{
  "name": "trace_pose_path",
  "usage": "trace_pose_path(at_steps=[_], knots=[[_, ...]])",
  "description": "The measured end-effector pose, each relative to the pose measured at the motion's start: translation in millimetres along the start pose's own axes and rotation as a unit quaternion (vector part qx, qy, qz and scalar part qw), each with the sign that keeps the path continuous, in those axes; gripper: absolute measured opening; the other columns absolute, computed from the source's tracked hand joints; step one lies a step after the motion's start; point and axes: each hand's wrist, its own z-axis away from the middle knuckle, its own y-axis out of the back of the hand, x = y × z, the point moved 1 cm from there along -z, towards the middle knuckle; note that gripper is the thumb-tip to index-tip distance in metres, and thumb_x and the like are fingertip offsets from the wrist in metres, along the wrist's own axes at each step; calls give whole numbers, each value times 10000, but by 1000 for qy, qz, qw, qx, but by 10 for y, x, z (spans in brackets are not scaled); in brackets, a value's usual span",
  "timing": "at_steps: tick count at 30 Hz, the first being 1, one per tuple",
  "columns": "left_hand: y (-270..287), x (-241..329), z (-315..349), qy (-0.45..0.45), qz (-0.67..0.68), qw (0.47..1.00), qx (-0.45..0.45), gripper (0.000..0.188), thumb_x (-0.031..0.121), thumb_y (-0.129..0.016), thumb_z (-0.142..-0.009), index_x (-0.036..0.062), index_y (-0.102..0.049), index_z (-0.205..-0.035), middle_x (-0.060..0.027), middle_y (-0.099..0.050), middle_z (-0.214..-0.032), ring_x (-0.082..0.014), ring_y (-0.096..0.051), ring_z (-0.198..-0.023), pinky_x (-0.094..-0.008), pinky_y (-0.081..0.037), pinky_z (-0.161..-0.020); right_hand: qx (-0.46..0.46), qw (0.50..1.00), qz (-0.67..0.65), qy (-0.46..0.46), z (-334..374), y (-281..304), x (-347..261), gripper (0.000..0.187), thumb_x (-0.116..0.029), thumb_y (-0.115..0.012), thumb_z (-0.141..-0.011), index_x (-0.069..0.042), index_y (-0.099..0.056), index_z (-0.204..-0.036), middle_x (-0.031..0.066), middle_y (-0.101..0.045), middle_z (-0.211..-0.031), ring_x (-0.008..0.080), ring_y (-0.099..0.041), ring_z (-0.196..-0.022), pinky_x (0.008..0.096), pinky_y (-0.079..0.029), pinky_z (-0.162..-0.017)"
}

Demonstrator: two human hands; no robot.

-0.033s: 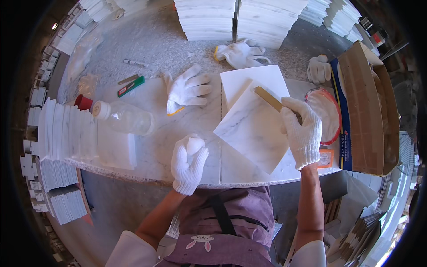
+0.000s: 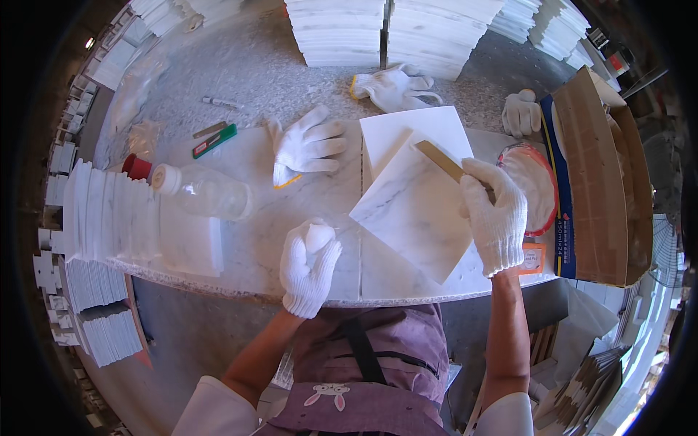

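Note:
In a white knit glove, my right hand (image 2: 494, 214) grips a flat, brass-coloured metal strip like a scraper (image 2: 439, 160). Its free end slants up and left over a grey-veined white marble tile (image 2: 418, 221). That tile lies turned at an angle, overlapping another white tile (image 2: 436, 120). My left hand (image 2: 309, 272), also gloved, is curled near the table's front edge around a small white lump (image 2: 318, 237); I cannot make out what it is. Beside my right hand stands a round, red-rimmed tub of white paste (image 2: 527, 190).
Left are a clear bottle (image 2: 214, 192), red cap (image 2: 136, 167), green box (image 2: 214, 141), marker (image 2: 222, 103) and upright tile row (image 2: 109, 214). Loose gloves (image 2: 309, 145) lie behind. A cardboard box (image 2: 596, 182) and orange packet (image 2: 533, 258) sit right; tile stacks (image 2: 334, 33) rise at the back.

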Motion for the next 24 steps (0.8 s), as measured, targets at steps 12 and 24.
trace_pose_path(at_steps=[12,24], knots=[[-28,-1,-5,-5,-14,999,32,315,60,-750,-837,10,-597,-1108,-99,-648,-980,-194,-631,-852,-313,-522,-755,-67,750,-622,-215,873,382,509,338,-192,-594,-973,-91,-522,-1288,3,-629,-1037,97,-581,-790,226,-479,-640],[-42,-54,-14,-3,43,999,32,306,93,-748,-849,21,-593,-1102,-79,-631,-948,-163,-611,-813,-308,-513,-716,-22,890,-443,-105,1047,598,358,320,-146,-601,-964,10,-564,-1241,85,-605,-1066,160,-603,-903,287,-548,-780]])
